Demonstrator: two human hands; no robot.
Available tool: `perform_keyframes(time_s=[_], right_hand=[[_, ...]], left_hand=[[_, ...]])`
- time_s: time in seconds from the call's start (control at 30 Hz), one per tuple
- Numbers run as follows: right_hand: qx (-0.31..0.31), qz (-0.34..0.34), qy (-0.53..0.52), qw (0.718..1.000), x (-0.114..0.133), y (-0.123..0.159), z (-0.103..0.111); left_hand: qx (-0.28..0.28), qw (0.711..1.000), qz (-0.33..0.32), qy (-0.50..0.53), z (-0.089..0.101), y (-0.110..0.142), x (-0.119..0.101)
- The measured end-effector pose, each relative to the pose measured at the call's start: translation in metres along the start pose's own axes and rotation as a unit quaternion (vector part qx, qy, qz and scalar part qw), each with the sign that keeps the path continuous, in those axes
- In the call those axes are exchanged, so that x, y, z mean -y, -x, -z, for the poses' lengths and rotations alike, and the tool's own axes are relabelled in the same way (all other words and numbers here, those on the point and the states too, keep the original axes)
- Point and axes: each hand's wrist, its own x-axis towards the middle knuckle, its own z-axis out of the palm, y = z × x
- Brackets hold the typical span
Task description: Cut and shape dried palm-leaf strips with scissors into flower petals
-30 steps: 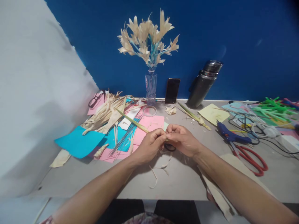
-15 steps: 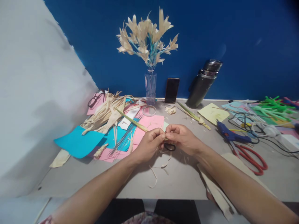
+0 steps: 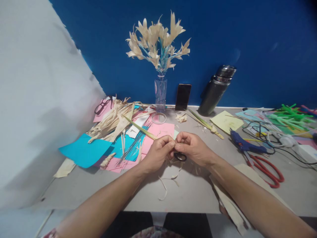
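My left hand (image 3: 160, 150) is closed around a long, thin green stalk (image 3: 146, 132), which slants out past my knuckles to the upper left. My right hand (image 3: 193, 147) meets it, thumb and fingers pinched together at the left fingertips; what they grip is hidden. Just beneath the fingers shows a black loop (image 3: 180, 156), perhaps a scissors handle, and I cannot tell whether it is held or lying on the table. Pale husk shreds (image 3: 163, 188) lie below my hands.
Dried husks (image 3: 109, 120), blue paper (image 3: 84, 150) and wires (image 3: 133, 145) cover the left. Behind stand a bottle (image 3: 160, 96) of husk flowers, a phone (image 3: 183, 96) and a flask (image 3: 216, 91). Rightward lie another green stalk (image 3: 203, 120), a glue gun (image 3: 245, 142) and red-handled scissors (image 3: 268, 170).
The whole view has shifted slightly. My hands keep the same pinching hold, with the right fingertips turned a little and the black loop showing somewhat more.
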Motion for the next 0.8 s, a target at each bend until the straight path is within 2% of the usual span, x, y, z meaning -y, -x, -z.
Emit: perform_keyframes(time_s=[0.1, 0.17, 0.3, 0.37, 0.47, 0.57, 0.8], right_hand=[[0.021, 0.010, -0.022, 0.999, 0.002, -0.001, 0.004], [0.020, 0.013, -0.023, 0.999, 0.006, -0.001, 0.007], [-0.036, 0.015, -0.027, 0.999, 0.012, -0.005, 0.011], [-0.064, 0.019, 0.012, 0.998, 0.010, -0.006, 0.009], [-0.076, 0.049, 0.075, 0.993, 0.002, -0.008, 0.001], [-0.096, 0.071, 0.064, 0.991, -0.006, -0.010, -0.006], [-0.137, 0.001, -0.027, 0.990, -0.007, -0.013, -0.002]], left_hand=[[0.002, 0.999, 0.017, 0.031, -0.001, 0.001, 0.001], [-0.016, 0.999, 0.023, 0.047, -0.002, 0.002, 0.000], [-0.076, 0.994, 0.019, 0.078, -0.004, 0.000, -0.002], [-0.095, 0.991, 0.012, 0.093, -0.003, -0.002, -0.003], [-0.103, 0.990, 0.005, 0.100, -0.003, -0.003, -0.001], [-0.106, 0.989, 0.005, 0.098, -0.005, -0.002, 0.002], [-0.094, 0.987, 0.026, 0.126, -0.008, -0.001, 0.002]])
